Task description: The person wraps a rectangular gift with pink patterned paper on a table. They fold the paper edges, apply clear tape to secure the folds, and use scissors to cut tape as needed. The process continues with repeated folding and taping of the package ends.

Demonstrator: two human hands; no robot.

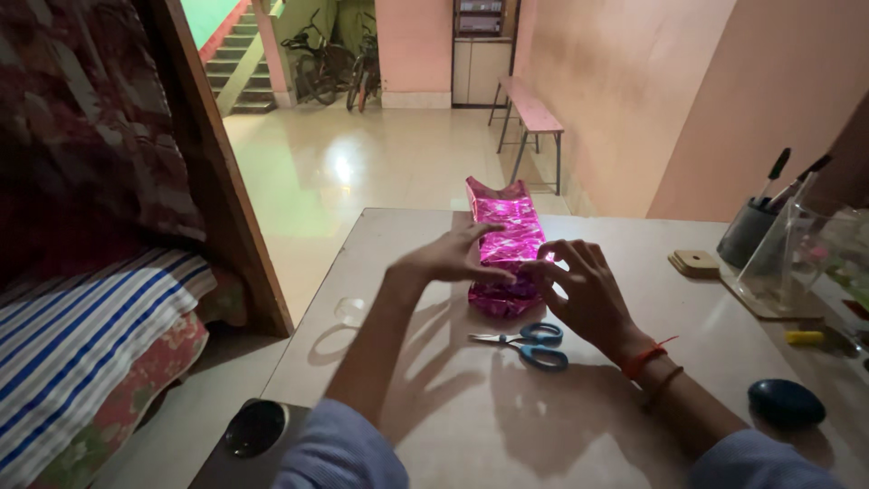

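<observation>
A box wrapped in shiny pink foil paper (505, 228) lies on the pale table (425, 417), its far end open with paper flaps standing up. My left hand (448, 256) rests flat on the left side of the parcel, fingers stretched across the paper. My right hand (582, 290) presses on its near right edge with fingers curled over the wrap. Blue-handled scissors (529, 344) lie on the table just in front of the parcel, between my forearms.
A clear tape roll (349, 311) sits at the left table edge. At the right stand a pen holder (748, 231), a clear glass container (797, 263), wooden coasters (695, 263), a yellow object (804, 337) and a dark oval item (786, 402). A striped bed is at left.
</observation>
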